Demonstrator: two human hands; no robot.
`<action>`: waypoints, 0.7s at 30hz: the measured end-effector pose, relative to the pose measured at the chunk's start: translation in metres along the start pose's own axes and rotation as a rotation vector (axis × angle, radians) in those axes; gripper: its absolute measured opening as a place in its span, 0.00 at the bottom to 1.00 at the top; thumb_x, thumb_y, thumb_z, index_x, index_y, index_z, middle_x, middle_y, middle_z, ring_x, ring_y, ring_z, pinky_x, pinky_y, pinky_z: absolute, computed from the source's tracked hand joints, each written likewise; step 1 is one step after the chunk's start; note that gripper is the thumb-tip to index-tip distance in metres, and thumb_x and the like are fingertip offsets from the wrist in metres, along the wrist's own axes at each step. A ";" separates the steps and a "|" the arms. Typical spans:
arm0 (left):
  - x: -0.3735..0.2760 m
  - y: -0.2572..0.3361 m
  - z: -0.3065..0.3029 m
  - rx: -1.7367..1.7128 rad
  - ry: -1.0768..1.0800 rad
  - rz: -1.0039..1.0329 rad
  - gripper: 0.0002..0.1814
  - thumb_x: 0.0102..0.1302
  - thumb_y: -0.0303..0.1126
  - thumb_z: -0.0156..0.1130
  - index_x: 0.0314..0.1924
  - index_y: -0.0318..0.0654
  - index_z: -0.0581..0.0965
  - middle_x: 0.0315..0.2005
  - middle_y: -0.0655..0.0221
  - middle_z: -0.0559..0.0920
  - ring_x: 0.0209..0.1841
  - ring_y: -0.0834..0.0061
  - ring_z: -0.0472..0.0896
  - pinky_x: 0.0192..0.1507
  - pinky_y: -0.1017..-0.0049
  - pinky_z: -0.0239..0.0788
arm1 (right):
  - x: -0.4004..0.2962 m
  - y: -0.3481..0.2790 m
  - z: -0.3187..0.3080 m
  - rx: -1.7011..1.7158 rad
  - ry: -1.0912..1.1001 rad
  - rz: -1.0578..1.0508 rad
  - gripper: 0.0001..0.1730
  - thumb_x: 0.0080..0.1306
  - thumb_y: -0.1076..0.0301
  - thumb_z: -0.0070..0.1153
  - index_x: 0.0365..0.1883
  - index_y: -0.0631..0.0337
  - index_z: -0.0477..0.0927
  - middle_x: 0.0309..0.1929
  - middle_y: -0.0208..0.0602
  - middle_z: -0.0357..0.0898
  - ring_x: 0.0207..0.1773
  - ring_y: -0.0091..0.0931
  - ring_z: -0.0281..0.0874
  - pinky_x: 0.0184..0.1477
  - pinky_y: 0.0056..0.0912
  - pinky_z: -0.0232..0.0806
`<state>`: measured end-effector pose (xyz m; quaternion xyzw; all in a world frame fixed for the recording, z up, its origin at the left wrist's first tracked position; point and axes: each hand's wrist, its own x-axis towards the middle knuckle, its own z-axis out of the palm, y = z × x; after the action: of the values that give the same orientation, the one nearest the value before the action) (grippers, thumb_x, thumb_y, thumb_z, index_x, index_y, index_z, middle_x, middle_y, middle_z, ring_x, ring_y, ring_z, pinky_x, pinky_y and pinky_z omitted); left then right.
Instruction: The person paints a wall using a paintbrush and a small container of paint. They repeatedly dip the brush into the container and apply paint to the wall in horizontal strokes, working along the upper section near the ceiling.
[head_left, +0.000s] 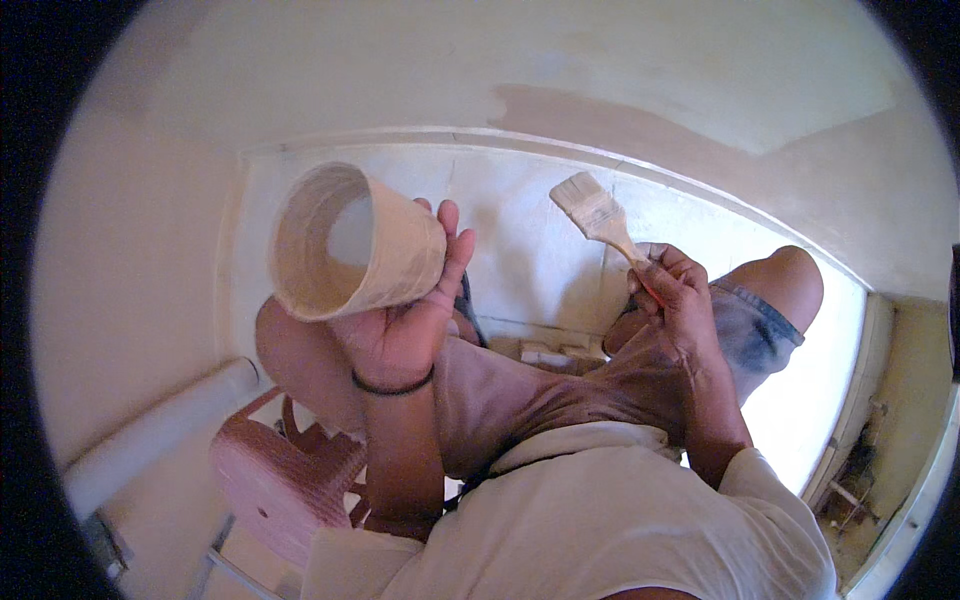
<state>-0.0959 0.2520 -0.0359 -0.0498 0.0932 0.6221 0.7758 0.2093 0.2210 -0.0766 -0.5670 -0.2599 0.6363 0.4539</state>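
My left hand (405, 322), with a dark band at the wrist, supports a beige plastic tub (405, 251) from below and at its base. The tub is tipped so its mouth faces left. Its inner wall is coated with residue, and a pale round area shows at the bottom; whether that is liquid I cannot tell. My right hand (679, 289) grips the wooden handle of a flat paintbrush (591, 206) near its red end. The brush points up and left, its bristles pale and coated, apart from the tub and the wall.
A wall (450, 67) with a darker brownish patch (585, 120) rises ahead, above a narrow ledge and white tiles (517, 195). At left are a white pipe (172, 420) and a reddish plastic stool (262, 480). Small debris (851, 480) lies at far right beside a bright strip.
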 end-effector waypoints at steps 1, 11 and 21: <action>-0.013 -0.004 0.010 -0.076 0.028 0.008 0.36 0.61 0.48 0.67 0.66 0.39 0.70 0.64 0.49 0.72 0.72 0.45 0.62 0.72 0.42 0.54 | -0.005 -0.005 0.006 0.005 0.000 -0.041 0.10 0.69 0.73 0.55 0.47 0.63 0.79 0.28 0.30 0.77 0.22 0.16 0.64 0.24 0.19 0.56; -0.045 0.015 0.087 -0.061 0.130 0.078 0.29 0.64 0.41 0.61 0.65 0.44 0.71 0.65 0.55 0.66 0.70 0.53 0.61 0.61 0.47 0.69 | -0.006 -0.018 0.019 -0.183 -0.190 0.070 0.11 0.72 0.69 0.54 0.50 0.61 0.81 0.31 0.27 0.78 0.25 0.16 0.68 0.25 0.18 0.59; 0.054 0.010 -0.009 -0.029 0.125 0.006 0.28 0.65 0.40 0.60 0.65 0.45 0.72 0.65 0.58 0.68 0.70 0.56 0.62 0.61 0.47 0.68 | 0.054 0.038 -0.018 0.351 -0.155 0.332 0.14 0.72 0.72 0.54 0.55 0.63 0.74 0.37 0.36 0.81 0.27 0.22 0.74 0.26 0.23 0.66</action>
<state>-0.0950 0.3045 -0.0551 -0.0994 0.1327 0.6213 0.7658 0.2187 0.2476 -0.1390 -0.4638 -0.0827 0.7791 0.4135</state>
